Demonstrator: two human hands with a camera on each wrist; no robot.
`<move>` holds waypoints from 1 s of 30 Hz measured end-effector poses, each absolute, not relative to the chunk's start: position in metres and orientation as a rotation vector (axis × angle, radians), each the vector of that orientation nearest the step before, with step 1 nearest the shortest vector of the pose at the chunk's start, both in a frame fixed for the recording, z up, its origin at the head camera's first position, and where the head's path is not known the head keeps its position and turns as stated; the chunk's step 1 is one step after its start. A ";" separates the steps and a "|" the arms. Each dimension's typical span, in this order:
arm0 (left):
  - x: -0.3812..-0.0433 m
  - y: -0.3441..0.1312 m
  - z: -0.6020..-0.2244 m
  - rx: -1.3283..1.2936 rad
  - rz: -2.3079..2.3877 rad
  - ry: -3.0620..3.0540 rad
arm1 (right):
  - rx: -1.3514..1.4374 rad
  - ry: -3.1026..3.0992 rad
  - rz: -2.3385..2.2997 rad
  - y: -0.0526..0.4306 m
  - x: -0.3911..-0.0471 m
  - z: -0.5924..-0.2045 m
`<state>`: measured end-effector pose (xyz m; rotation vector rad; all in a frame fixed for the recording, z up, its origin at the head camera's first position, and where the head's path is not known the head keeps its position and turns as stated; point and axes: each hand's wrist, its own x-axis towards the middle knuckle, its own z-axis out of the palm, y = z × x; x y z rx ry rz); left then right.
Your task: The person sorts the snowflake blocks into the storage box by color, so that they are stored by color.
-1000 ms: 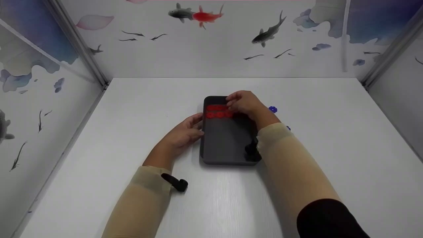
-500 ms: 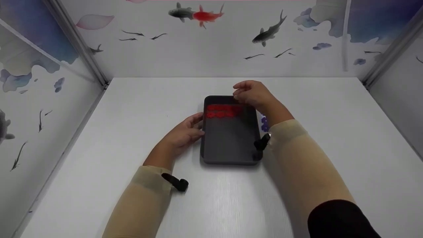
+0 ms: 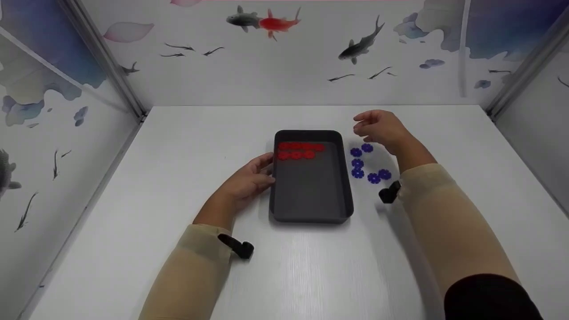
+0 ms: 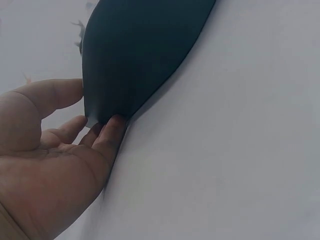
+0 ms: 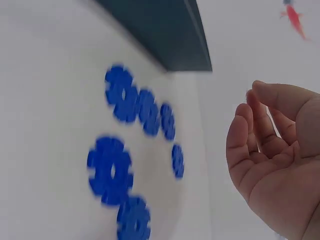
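Note:
A dark grey rectangular tray (image 3: 311, 219) lies on the white table. At its far end, several red notched plastic discs (image 3: 296, 155) lie in two rows. My left hand (image 3: 250, 181) rests against the tray's left side, its fingertips touching the wall (image 4: 140, 55) in the left wrist view. My right hand (image 3: 381, 130) hovers beyond the tray's far right, above the table, fingers loosely bent with nothing between them. Below it, several blue notched discs (image 3: 357, 163) are scattered along the tray's right side; the right wrist view shows these blue discs (image 5: 102, 172) flat on the table.
Dark wrist cameras (image 3: 242, 249) are strapped to both sleeves. A white back wall (image 3: 306, 84) printed with fish stands behind the table (image 3: 200, 133), and side panels (image 3: 58, 133) close it in at left and right.
My right hand has moved from over the red discs, back across the tray's far right corner, to above the blue discs. One red disc shows at the far row's right end. My left hand stays put.

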<state>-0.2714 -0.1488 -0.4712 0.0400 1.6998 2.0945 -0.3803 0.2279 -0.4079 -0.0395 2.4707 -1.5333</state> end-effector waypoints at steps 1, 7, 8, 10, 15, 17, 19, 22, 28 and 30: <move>-0.271 -0.149 -0.472 0.040 2.090 1.703 | -0.015 2.468 -1.527 0.233 -0.381 -0.410; -0.271 -0.148 -0.473 0.037 2.091 1.711 | 0.121 2.463 -1.486 0.250 -0.387 -0.427; -0.271 -0.148 -0.473 0.037 2.090 1.714 | 0.142 2.467 -1.472 0.253 -0.388 -0.430; -0.271 -0.148 -0.474 0.034 2.086 1.721 | 0.172 2.470 -1.447 0.257 -0.389 -0.436; -0.271 -0.148 -0.473 0.033 2.084 1.720 | 0.170 2.457 -1.360 0.266 -0.387 -0.446; -0.271 -0.148 -0.473 0.040 2.084 1.720 | 0.147 2.450 -1.334 0.268 -0.387 -0.447; -0.271 -0.148 -0.473 0.040 2.087 1.720 | 0.131 2.448 -1.317 0.269 -0.387 -0.448; -0.270 -0.149 -0.473 0.030 2.086 1.722 | 0.119 2.464 -1.263 0.268 -0.388 -0.448; -0.270 -0.149 -0.471 0.027 2.090 1.712 | 0.107 2.555 -1.088 0.264 -0.390 -0.445; -0.270 -0.149 -0.472 0.033 2.095 1.711 | 0.097 2.576 -1.070 0.263 -0.390 -0.444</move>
